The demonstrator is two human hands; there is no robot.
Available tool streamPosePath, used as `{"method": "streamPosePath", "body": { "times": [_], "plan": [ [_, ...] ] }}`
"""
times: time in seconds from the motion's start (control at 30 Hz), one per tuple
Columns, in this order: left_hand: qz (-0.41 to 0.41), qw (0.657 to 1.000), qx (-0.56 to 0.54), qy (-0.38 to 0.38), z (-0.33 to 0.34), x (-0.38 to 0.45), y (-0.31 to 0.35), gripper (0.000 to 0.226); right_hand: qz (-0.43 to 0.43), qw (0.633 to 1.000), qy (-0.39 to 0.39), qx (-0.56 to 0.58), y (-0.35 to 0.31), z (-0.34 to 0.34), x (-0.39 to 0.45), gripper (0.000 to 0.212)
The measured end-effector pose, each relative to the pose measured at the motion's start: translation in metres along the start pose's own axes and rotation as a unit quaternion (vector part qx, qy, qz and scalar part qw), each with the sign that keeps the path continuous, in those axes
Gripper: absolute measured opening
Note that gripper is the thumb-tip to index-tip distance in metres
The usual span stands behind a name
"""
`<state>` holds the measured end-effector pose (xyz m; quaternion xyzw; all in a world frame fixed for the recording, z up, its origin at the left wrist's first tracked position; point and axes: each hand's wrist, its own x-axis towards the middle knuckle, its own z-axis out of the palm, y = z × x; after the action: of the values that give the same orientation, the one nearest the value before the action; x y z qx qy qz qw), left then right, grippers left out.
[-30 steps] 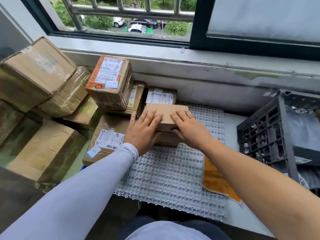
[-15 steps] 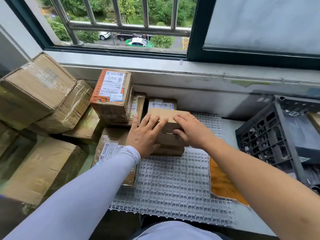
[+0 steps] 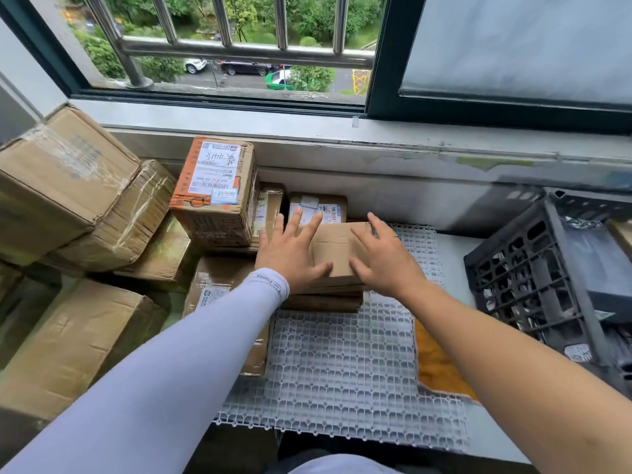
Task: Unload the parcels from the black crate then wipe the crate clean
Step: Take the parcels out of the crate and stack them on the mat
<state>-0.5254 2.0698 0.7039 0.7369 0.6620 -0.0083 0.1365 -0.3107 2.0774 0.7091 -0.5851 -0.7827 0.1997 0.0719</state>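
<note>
Crate (image 3: 533, 271) holds dark parcels (image 3: 602, 268); hands over box (image 3: 337, 251).

Black crate (image 3: 533, 268), white lattice mat (image 3: 342, 371)

Window (image 3: 219, 46): dark frame, metal bars, trees and parked cars outside (daylight)
Sill (image 3: 376, 135): grey, scuffed
Right pane (image 3: 519, 42): frosted
</note>
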Motion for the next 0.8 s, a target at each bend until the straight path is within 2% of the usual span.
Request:
{"method": "streamPosePath", "body": {
  "times": [0.13, 0.2, 0.27, 0.33, 0.43, 0.6, 0.7, 0.8],
  "plan": [
    [-0.019, 0.995, -0.051, -0.079, -0.011, 0.028, -0.004, 0.123, 0.07, 0.992, -0.095, 0.039, -0.008, -0.008, 0.033, 0.105],
    [-0.021, 0.99, -0.09, -0.107, -0.012, 0.034, -0.003, 0.123, 0.108, 0.981, -0.143, 0.073, -0.011, -0.005, 0.05, 0.111],
    [-0.022, 0.987, -0.121, -0.1, -0.01, 0.032, -0.002, 0.117, 0.108, 0.979, -0.154, 0.082, -0.01, 0.0, 0.058, 0.107],
    [-0.017, 0.988, -0.132, -0.073, -0.009, 0.027, -0.002, 0.11, 0.087, 0.983, -0.132, 0.09, -0.007, 0.0, 0.056, 0.1],
    [0.014, 0.993, -0.114, -0.006, -0.011, 0.02, 0.0, 0.103, 0.056, 0.991, -0.057, 0.111, -0.005, -0.007, 0.042, 0.087],
    [0.057, 0.988, 0.013, 0.146, -0.012, 0.006, 0.016, 0.081, 0.015, 0.994, 0.044, 0.097, -0.005, -0.008, 0.026, 0.068],
    [0.041, 0.986, 0.043, 0.159, -0.001, -0.003, 0.019, 0.078, -0.007, 0.995, 0.069, 0.07, -0.006, -0.002, 0.019, 0.056],
    [0.005, 0.989, 0.061, 0.133, 0.013, -0.013, 0.019, 0.082, -0.037, 0.995, 0.089, 0.034, -0.011, 0.009, 0.013, 0.045]
  ]
}}
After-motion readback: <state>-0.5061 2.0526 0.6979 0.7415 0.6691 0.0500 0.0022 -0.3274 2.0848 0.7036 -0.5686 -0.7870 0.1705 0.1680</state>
